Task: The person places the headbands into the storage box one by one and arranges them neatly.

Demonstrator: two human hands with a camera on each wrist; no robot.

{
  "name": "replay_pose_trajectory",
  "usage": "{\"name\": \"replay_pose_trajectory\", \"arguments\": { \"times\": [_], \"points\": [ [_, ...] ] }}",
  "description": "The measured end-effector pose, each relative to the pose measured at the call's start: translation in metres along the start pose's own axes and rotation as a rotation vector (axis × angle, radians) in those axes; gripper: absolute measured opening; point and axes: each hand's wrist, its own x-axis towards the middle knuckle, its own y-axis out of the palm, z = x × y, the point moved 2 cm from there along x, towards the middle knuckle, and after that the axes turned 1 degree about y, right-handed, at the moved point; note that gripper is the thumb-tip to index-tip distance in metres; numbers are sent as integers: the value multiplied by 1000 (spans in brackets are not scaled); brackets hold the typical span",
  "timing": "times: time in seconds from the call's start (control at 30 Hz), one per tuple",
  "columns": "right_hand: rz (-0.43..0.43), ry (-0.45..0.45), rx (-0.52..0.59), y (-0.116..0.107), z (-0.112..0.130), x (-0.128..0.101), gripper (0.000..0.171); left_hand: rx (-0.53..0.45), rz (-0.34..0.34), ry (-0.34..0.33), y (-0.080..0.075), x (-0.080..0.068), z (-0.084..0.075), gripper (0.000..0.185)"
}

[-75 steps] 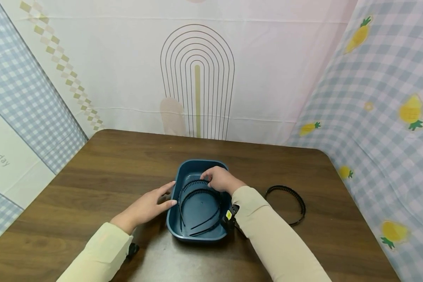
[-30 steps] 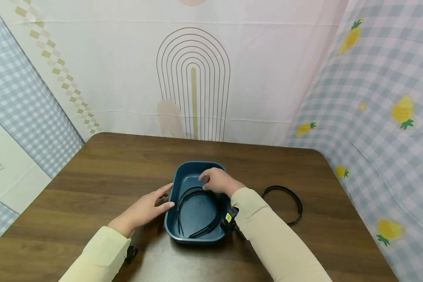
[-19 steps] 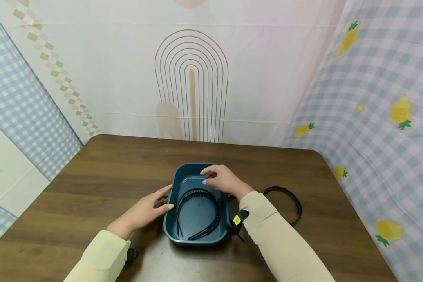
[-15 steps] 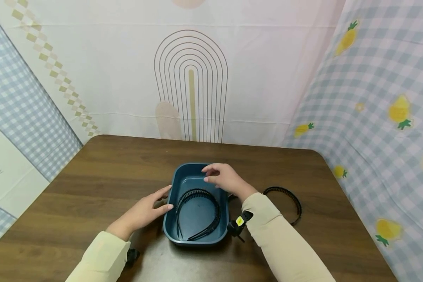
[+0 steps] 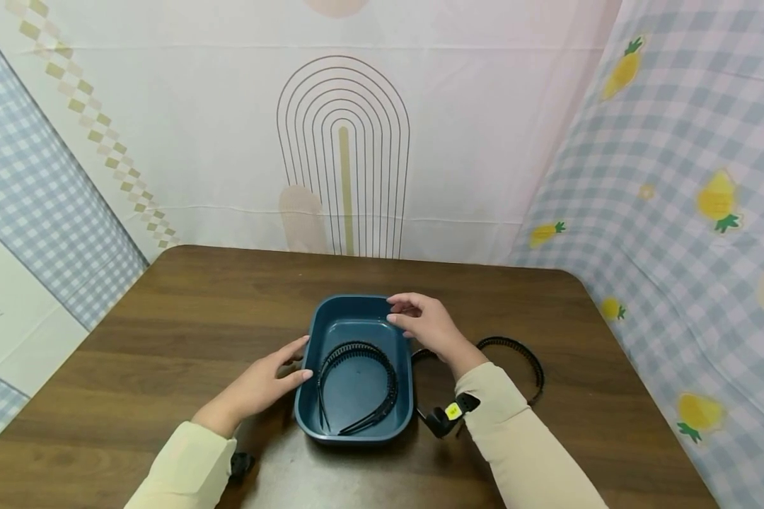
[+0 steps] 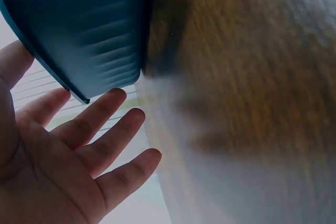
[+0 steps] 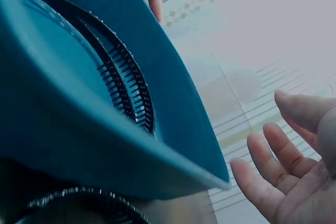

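Left hand (image 5: 264,385) flat on the table (image 5: 165,325) at nine o'clock of the blue tray (image 5: 351,309), fingers straight and spread, tips against the tray's outer wall. Right hand (image 5: 428,325) above the tray's two o'clock corner, fingers relaxed and slightly curved, holding nothing. Inside the tray, black toothed headbands (image 5: 356,385) lying flat. At three o'clock of the tray, on the table, another black headband (image 5: 522,353).

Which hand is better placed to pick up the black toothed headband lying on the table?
Right. The right hand hovers empty over the blue plastic tub's right rim, beside the black toothed headband on the wooden table. The left hand rests against the tub's far side.
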Motion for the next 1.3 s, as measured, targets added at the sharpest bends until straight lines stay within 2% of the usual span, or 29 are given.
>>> {"name": "replay_pose_trajectory", "arguments": {
  "times": [0.4, 1.3],
  "points": [
    [-41, -26, 34, -25, -12, -16, 39, -9, 3, 3, 0, -1, 1, 71],
    [-216, 75, -13, -86, -67, -50, 46, 24, -2, -19, 2, 1, 1, 70]
  ]
}}
